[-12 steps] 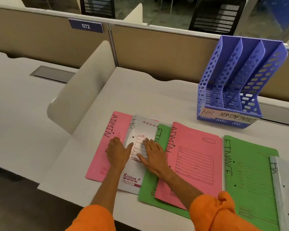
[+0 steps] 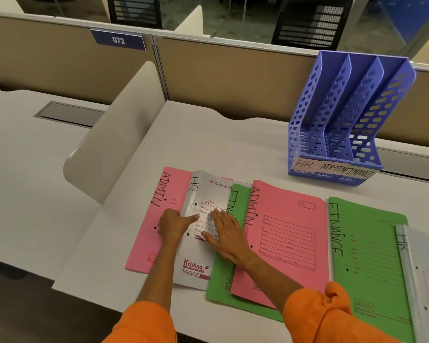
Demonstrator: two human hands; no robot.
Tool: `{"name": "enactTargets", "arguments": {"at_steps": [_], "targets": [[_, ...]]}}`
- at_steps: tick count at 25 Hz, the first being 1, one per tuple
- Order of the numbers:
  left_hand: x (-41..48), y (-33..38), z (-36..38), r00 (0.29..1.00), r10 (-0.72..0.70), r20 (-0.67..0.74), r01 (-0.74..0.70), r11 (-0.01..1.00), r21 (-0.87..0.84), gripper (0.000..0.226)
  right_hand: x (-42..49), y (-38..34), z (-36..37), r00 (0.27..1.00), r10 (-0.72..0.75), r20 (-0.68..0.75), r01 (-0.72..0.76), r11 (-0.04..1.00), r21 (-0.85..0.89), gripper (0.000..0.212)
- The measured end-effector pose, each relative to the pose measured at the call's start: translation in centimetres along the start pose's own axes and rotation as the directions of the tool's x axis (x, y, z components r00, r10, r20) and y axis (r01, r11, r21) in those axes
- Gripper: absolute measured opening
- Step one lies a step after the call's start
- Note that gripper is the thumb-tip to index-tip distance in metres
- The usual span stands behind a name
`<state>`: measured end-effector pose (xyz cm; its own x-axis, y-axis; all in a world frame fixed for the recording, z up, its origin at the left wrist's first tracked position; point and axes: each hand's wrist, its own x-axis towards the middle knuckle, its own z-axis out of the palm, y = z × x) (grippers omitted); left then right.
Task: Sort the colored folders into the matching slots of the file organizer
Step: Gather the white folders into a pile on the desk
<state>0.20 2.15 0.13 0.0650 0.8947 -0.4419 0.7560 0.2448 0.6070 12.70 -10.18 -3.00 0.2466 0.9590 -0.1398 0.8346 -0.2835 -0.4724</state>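
Observation:
A white HR folder lies over a pink ADMIN folder and partly over a green FINANCE folder. My left hand pinches the white folder's left edge, thumb on top, and that edge curls up slightly. My right hand lies flat on the white folder with straight fingers. To the right lie a second pink ADMIN folder, a second green FINANCE folder and another white HR folder. The blue three-slot organizer, labelled HR, ADMIN, FINANCE, stands empty at the back right.
The folders lie on a white desk. A curved cream divider rises on the left, and a tan partition wall runs along the back. A second desk lies beyond the divider on the left.
My left hand has moved from lying flat on the pink folder to taking the white folder's left edge, which now lifts a little. My right hand stays flat on it.

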Motion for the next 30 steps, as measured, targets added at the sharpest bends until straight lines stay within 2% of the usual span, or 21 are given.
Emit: {"name": "enactTargets", "arguments": {"at_steps": [6, 9, 14, 18, 20, 22, 26, 28, 30], "targets": [[-0.2, 0.7, -1.6, 0.991, 0.056, 0.117, -0.045, 0.994, -0.098, 0.046, -0.8, 0.2, -0.7, 0.998, 0.002, -0.069, 0.001, 0.999, 0.051, 0.073], [-1.0, 1.6, -2.8, 0.988, 0.080, 0.129, -0.061, 0.988, -0.144, 0.045, -1.1, 0.6, -1.4, 0.995, 0.032, -0.092, -0.025, 0.997, 0.075, 0.075], [-2.6, 3.9, -6.4, 0.995, 0.100, 0.019, -0.096, 0.982, -0.160, 0.063, -0.9, 0.8, -3.0, 0.987, 0.087, -0.134, -0.066, 0.986, 0.151, 0.075], [-3.9, 5.7, -11.0, 0.990, 0.120, -0.070, -0.130, 0.977, -0.166, 0.072, -1.0, 0.1, -4.0, 0.992, 0.107, -0.063, -0.078, 0.931, 0.356, 0.074], [-4.4, 6.4, -13.6, 0.984, 0.139, -0.108, -0.157, 0.969, -0.193, 0.073, -1.1, -0.6, -4.2, 0.992, 0.127, -0.025, -0.100, 0.874, 0.475, 0.076], [-5.0, 7.0, -15.9, 0.981, 0.154, -0.120, -0.180, 0.952, -0.247, 0.076, -1.3, -1.4, -4.6, 0.983, 0.183, 0.023, -0.159, 0.775, 0.612, 0.074], [-6.2, 7.9, -17.4, 0.982, 0.180, -0.062, -0.190, 0.894, -0.405, 0.078, -1.5, -2.4, -5.9, 0.965, 0.248, 0.088, -0.193, 0.443, 0.875, 0.040], [-6.9, 8.4, -16.1, 0.981, 0.191, -0.030, -0.183, 0.866, -0.465, 0.068, -1.4, -1.7, -6.9, 0.944, 0.328, 0.043, -0.160, 0.338, 0.928, 0.025], [-7.4, 9.1, -13.7, 0.980, 0.200, -0.002, -0.173, 0.840, -0.514, 0.056, -2.0, 0.0, -8.5, 0.899, 0.438, -0.001, -0.144, 0.296, 0.944, 0.017]]}}
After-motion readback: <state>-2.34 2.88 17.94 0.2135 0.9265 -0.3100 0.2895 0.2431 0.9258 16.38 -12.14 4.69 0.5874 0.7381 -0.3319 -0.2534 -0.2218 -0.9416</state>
